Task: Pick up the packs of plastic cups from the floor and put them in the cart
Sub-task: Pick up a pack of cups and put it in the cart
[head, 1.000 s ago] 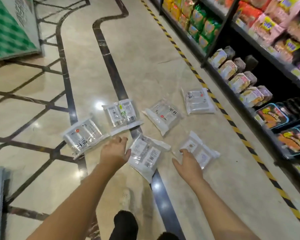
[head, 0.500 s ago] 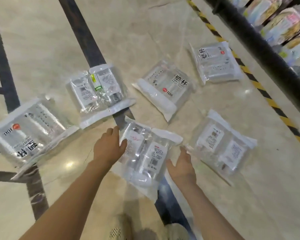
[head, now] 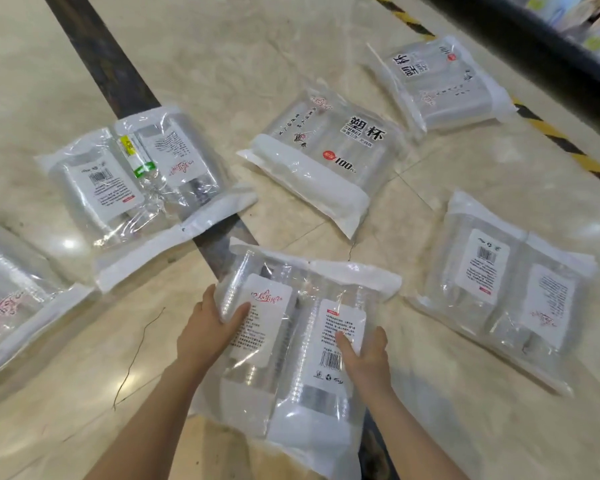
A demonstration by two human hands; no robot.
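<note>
A: Which pack is being handled?

B: The near pack (head: 291, 344), label side up on the floor (head: 222, 57), lying across the dark stripe (head: 118, 74). It is gripped at its left edge by the left hand (head: 208, 336), thumb laid on top and the fingers curled round the side. Its right edge is held by the right hand (head: 368, 358), thumb pressed beside the barcode. Whether it is lifted clear of the floor cannot be told.

A: And the other packs?

B: Five more are seen on the floor. The right pack (head: 510, 289) is near, apart from the held one. The middle pack (head: 323, 157), marked 100 pcs, is beyond it. The far pack (head: 440, 81) lies beside the yellow-black tape (head: 565, 147). The left pack (head: 136, 178) is laid over the stripe, and an edge pack (head: 11, 292) is cut off at the left border. A thin wire (head: 136, 355) is seen on the floor by the left forearm.
</note>
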